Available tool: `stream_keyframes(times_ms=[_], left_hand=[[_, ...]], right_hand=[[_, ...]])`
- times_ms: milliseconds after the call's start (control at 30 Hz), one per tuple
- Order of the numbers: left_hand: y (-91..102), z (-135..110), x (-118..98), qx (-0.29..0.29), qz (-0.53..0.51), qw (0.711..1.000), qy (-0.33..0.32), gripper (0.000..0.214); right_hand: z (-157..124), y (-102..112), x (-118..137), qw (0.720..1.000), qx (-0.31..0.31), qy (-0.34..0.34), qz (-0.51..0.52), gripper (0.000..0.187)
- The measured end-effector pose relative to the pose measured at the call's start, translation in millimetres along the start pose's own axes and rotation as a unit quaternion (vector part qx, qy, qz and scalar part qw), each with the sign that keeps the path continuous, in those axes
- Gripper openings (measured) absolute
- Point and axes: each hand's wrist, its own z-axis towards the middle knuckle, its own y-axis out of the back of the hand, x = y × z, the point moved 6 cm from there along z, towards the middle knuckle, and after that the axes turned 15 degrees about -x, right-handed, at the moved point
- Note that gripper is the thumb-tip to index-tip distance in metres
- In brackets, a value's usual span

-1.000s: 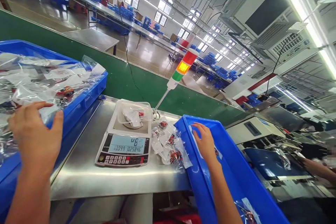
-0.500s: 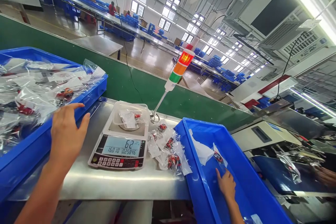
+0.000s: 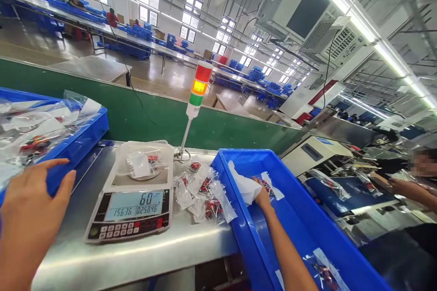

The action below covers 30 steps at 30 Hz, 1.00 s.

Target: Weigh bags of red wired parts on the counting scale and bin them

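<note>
Right hand [image 3: 262, 195], its fingers hidden so any pinch cannot be confirmed, is at a light, soft, slippery polybag [image 3: 268, 186] in the blue tote [image 3: 232, 232] right of the digital scale [image 3: 131, 211], best taken by its flat edge; left hand [image 3: 30, 209] lies spread left of the scale.

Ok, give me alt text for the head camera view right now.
A person's right hand reaches into a blue plastic bin, touching a clear bag, while the left hand hovers near a digital scale on a steel bench. Small clear bags lie between scale and bin.
</note>
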Motion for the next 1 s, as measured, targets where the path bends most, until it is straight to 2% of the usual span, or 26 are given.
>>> stream_keyframes(times_ms=[67, 133, 267, 367, 500, 600, 667, 733, 800, 833, 900, 1000], left_hand=[[2.4, 1.0, -5.1, 0.006, -0.001, 1.000, 0.003, 0.056], [1.7, -0.2, -20.3, 0.030, -0.031, 0.999, -0.001, 0.056], [-8.0, -11.1, -62.7, 0.110, -0.144, 0.982, -0.058, 0.044], [-12.0, -20.2, -81.8, 0.127, -0.191, 0.969, -0.092, 0.032], [-17.2, -27.1, -84.8, 0.137, -0.224, 0.960, -0.097, 0.024], [-23.6, -32.4, -78.3, 0.164, -0.244, 0.950, -0.103, 0.021], [-30.6, -37.7, -74.4, 0.194, -0.255, 0.940, -0.118, 0.022], [-40.6, -42.2, -73.3, 0.220, -0.267, 0.930, -0.125, 0.025], [-53.0, -42.3, -77.0, 0.233, -0.294, 0.920, -0.113, 0.025], [-59.9, -39.9, -80.3, 0.233, -0.316, 0.915, -0.094, 0.026], [-74.5, -28.7, -84.7, 0.212, -0.364, 0.907, -0.011, 0.023], [-90.8, -1.4, -71.3, 0.109, -0.380, 0.897, 0.195, 0.020]], right_hand=[[-7.3, 9.0, -16.9, 0.999, -0.008, -0.046, -0.028, 0.052], [-19.1, 15.8, -31.8, 0.996, 0.000, -0.072, -0.054, 0.055], [-51.3, 29.1, -46.2, 0.996, 0.018, -0.047, -0.076, 0.051], [-78.9, 42.9, -50.8, 0.994, 0.023, -0.039, -0.102, 0.050], [-111.7, 60.1, -51.5, 0.992, 0.030, -0.031, -0.117, 0.050], [-126.6, 80.7, -59.9, 0.992, 0.016, -0.076, -0.100, 0.047], [-129.4, 108.2, -68.2, 0.986, -0.029, -0.149, -0.069, 0.046], [-127.3, 147.3, -66.9, 0.970, -0.098, -0.218, -0.042, 0.048], [-119.4, 190.7, -42.6, 0.957, -0.166, -0.237, -0.005, 0.049], [-112.9, 210.5, -19.3, 0.957, -0.194, -0.216, 0.028, 0.049], [-97.1, 241.3, 46.8, 0.957, -0.227, -0.128, 0.129, 0.047], [-73.7, 257.3, 169.1, 0.937, -0.205, 0.037, 0.279, 0.036]])
